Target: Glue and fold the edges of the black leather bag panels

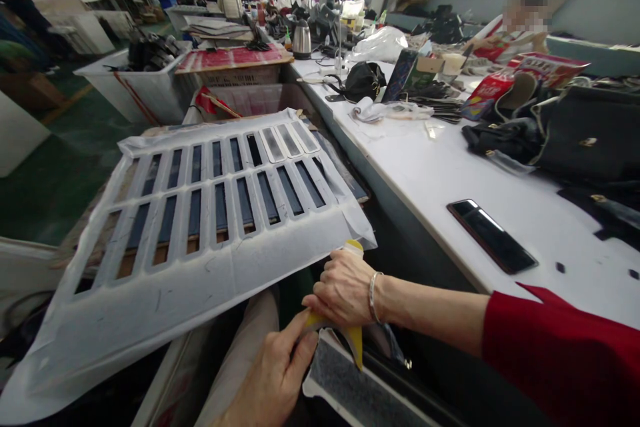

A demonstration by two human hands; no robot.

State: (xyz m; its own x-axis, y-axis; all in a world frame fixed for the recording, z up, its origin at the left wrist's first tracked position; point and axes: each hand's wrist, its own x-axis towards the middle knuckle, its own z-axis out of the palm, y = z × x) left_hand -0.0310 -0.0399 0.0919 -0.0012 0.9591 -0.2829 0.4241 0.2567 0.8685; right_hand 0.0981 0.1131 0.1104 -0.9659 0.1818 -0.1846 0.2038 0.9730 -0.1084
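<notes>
My right hand (345,287) is closed around a curved yellow strip (356,343), thin and paper-like, whose ends stick out above and below the fist. Low in the middle, my left hand (280,363) has thumb and forefinger closed at the end of a long grey panel (357,380) with white edges. Its fingertips also meet the yellow strip, and the exact pinch point is hidden. The panel slants away to the lower right. Left of both hands lies a large white sheet (200,280) with two rows of oblong cut-outs; a few grey pieces (289,140) sit in the top row.
On the white table (400,167) at right lie a phone (493,235), black bags (593,130), red snack packs (530,83) and a kettle (302,40). A white bin (117,87) stands back left. Another person (520,27) is across the table.
</notes>
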